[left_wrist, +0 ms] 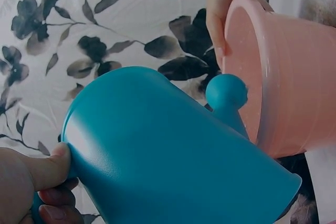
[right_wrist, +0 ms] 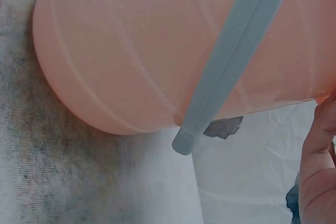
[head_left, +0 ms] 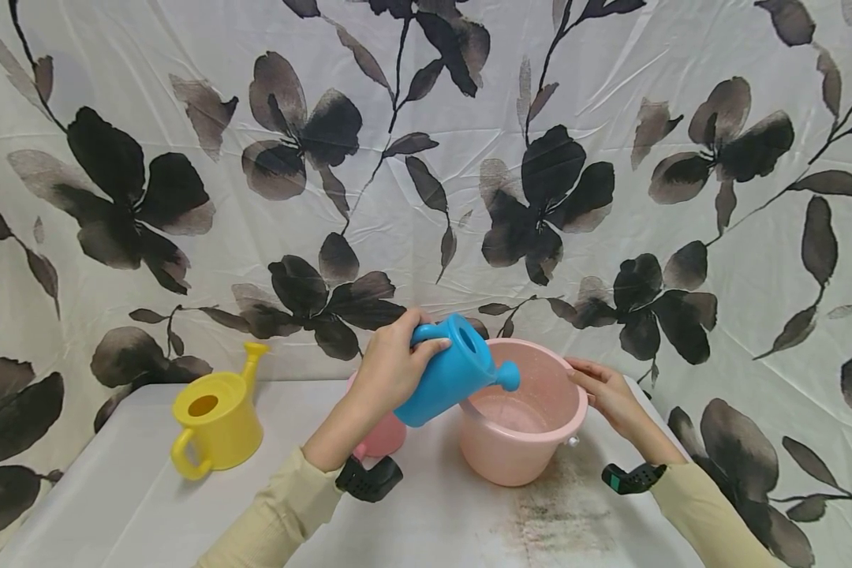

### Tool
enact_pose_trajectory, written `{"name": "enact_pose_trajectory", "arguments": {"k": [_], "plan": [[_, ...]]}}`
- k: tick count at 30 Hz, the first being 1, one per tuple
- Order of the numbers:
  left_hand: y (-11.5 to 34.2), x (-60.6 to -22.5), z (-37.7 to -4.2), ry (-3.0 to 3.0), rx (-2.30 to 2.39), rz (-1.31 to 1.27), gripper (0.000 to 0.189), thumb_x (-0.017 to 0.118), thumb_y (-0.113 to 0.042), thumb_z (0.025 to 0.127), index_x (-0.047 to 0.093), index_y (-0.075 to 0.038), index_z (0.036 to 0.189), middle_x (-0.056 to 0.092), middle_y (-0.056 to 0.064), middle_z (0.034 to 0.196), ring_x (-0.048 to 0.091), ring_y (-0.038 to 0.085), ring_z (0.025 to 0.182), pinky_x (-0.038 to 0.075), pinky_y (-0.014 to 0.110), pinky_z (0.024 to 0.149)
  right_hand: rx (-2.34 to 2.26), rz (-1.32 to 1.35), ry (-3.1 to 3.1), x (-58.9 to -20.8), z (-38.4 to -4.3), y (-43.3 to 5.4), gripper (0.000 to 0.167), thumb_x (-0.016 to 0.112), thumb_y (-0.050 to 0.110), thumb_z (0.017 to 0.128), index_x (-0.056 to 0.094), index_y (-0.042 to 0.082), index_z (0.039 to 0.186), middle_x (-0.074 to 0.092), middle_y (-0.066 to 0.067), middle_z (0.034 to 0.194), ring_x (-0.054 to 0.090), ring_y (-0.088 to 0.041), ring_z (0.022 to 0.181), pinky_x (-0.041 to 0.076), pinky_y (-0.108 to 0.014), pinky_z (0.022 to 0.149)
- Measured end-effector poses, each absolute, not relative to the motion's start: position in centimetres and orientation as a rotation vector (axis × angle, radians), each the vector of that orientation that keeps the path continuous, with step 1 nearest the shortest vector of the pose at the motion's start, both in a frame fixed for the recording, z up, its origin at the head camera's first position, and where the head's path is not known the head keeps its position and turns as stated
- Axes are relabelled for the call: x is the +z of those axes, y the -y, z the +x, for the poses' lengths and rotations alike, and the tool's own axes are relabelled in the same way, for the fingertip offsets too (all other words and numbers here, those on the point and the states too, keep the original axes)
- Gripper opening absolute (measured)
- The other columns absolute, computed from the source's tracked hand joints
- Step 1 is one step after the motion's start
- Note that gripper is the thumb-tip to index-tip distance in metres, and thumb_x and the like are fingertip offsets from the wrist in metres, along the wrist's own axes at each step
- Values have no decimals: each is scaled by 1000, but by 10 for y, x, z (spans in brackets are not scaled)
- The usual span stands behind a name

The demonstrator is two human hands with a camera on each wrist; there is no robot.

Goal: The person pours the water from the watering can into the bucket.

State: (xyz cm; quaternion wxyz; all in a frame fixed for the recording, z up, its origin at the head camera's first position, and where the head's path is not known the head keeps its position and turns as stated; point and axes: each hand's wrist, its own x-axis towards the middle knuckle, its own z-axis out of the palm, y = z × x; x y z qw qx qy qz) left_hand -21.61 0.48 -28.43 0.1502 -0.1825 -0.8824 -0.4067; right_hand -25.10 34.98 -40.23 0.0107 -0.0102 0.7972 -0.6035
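Note:
My left hand (head_left: 394, 359) grips a blue watering can (head_left: 443, 383) by its handle. The can is tilted to the right, and its round spout head (head_left: 507, 375) sits over the left part of a pink bucket (head_left: 511, 457). No stream shows at the spout. On the bucket's right side, my right hand (head_left: 614, 394) holds the rim with its fingertips. The left wrist view shows the can's blue side (left_wrist: 168, 145) close up, with the bucket (left_wrist: 299, 87) beyond it. A grey bucket handle (right_wrist: 231, 61) hangs down the outer wall in the right wrist view.
A yellow watering can (head_left: 223, 430) stands on the left of the white table (head_left: 121, 465). Behind my left forearm is a pink object (head_left: 386, 436), partly hidden. Dark, gritty smudges (head_left: 561, 513) mark the table before the bucket. A flowered cloth (head_left: 426, 229) hangs behind.

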Motion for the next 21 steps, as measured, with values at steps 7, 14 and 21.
{"name": "enact_pose_trajectory", "arguments": {"k": [7,14,21], "plan": [[-5,-285,-217,2523,-1161,-535,21,67,-24,91,60,-8,102,69,13,96,66,27,85,54,45,76,-1895,-60,-2488,-403,-251,-348,60,53,29,99,35,-8,143,54,-11,134,59,10,96,51,-16,82],[-6,-285,-217,2524,-1162,-537,21,67,-25,91,60,-9,102,69,13,96,67,27,86,54,46,76,-1911,-40,-2479,-405,-253,-351,60,54,29,99,37,-7,143,58,2,125,60,9,95,52,-16,82],[-7,-284,-217,2532,-1156,-539,21,67,-24,91,60,-7,102,69,13,94,66,27,84,54,45,76,-1909,-50,-2481,-406,-254,-351,59,54,29,99,37,-7,142,58,-1,126,60,9,96,52,-16,82]]}}
